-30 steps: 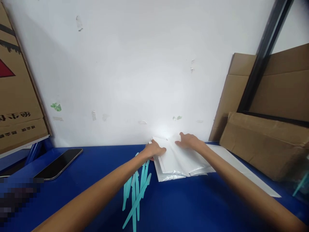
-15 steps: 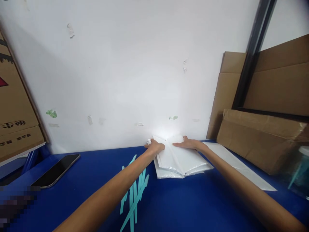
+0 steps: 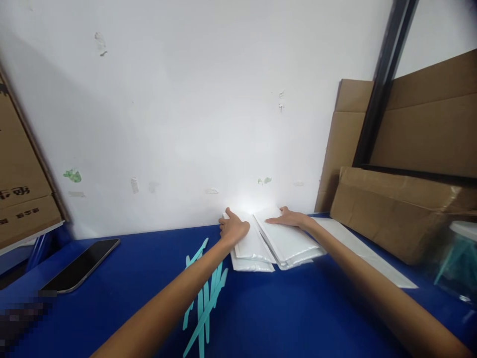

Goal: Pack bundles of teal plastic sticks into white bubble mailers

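Note:
Two small stacks of white, glossy padded envelopes lie side by side at the back of the blue table, against the wall. My left hand (image 3: 234,228) grips the left stack (image 3: 254,246) at its outer edge, with the thumb on top. On the right stack (image 3: 290,239), my right hand (image 3: 288,218) has its thumb across the top and its fingers at the far edge. A narrow wedge-shaped gap runs between the stacks. The undersides, and any fingers there, are hidden.
Teal plastic knife-shaped sticks (image 3: 203,311) lie crossed beside my left forearm. A phone (image 3: 80,268) rests at left on the blue table (image 3: 283,313). Another white envelope (image 3: 367,253) lies beyond my right forearm, near a cardboard box (image 3: 383,214) and a white-lidded clear container (image 3: 462,253).
The envelopes under my hands have parted slightly into two stacks, with a gap opening between them. My left hand has moved a little leftward. The whole view has shifted slightly.

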The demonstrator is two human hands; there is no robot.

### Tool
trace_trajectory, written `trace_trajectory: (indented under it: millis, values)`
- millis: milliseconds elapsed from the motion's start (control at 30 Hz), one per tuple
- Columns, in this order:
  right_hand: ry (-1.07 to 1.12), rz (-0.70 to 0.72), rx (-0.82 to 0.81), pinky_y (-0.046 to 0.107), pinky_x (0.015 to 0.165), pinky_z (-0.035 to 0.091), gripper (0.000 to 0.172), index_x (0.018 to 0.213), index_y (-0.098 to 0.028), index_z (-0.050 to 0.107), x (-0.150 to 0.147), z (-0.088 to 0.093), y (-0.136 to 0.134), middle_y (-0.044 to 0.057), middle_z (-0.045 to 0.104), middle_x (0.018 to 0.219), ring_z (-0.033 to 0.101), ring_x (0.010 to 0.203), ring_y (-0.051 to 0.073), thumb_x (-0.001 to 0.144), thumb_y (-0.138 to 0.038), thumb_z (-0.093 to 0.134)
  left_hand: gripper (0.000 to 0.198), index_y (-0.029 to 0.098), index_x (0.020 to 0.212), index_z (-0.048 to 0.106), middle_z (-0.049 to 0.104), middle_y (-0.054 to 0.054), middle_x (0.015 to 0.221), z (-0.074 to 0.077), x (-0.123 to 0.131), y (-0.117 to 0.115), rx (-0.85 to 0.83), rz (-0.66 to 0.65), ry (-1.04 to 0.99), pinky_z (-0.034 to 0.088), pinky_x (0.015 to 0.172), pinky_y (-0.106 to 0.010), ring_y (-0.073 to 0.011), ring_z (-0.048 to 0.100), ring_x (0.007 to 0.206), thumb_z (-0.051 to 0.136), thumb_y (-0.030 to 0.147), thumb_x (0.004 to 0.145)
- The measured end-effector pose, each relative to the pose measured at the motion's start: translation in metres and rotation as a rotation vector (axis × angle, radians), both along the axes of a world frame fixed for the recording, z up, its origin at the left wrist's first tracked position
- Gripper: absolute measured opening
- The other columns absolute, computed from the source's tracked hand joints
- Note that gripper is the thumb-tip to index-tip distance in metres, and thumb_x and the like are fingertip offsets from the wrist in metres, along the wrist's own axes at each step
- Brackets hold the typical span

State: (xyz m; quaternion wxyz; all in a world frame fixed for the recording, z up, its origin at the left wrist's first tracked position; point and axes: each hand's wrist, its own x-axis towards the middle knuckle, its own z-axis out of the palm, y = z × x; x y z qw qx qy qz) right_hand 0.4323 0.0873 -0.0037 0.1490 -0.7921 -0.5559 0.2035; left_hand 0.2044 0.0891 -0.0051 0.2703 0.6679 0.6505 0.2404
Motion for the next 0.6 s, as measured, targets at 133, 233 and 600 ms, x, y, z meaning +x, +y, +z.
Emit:
trace_trajectory:
  millis: [133, 233, 600]
  values:
    - [-0.063, 0.012, 0.042, 0.047, 0.092, 0.052, 0.040, 0.129, -0.018, 0.055, -0.001, -0.005, 0.006, 0.010, 0.057, 0.131, 0.060, 0.111, 0.025, 0.095, -0.038, 0.060, 0.039, 0.018, 0.129, 0.056, 0.058, -0.010, 0.131, -0.005, 0.008, -0.005, 0.036, 0.068, 0.149, 0.053, 0.092, -0.048, -0.0255, 0.061, 0.111, 0.061, 0.035, 0.095]
    - [-0.127, 0.009, 0.087, 0.048, 0.094, 0.051, 0.040, 0.130, -0.018, 0.055, 0.000, 0.001, 0.006, 0.011, 0.057, 0.132, 0.060, 0.113, 0.025, 0.095, -0.038, 0.060, 0.040, 0.018, 0.130, 0.055, 0.057, -0.010, 0.132, -0.003, 0.009, -0.010, 0.038, 0.057, 0.227, 0.053, 0.093, -0.048, -0.0259, 0.060, 0.112, 0.061, 0.035, 0.095]
    - [-0.349, -0.044, 0.439, 0.044, 0.091, 0.046, 0.039, 0.112, -0.016, 0.067, 0.031, 0.057, -0.053, 0.017, 0.068, 0.116, 0.063, 0.111, 0.035, 0.094, -0.047, 0.049, 0.037, 0.026, 0.127, 0.054, 0.049, -0.012, 0.133, 0.028, -0.071, -0.042, 0.179, -0.232, 0.311, 0.045, 0.097, -0.045, -0.0323, 0.050, 0.123, 0.045, 0.041, 0.094]
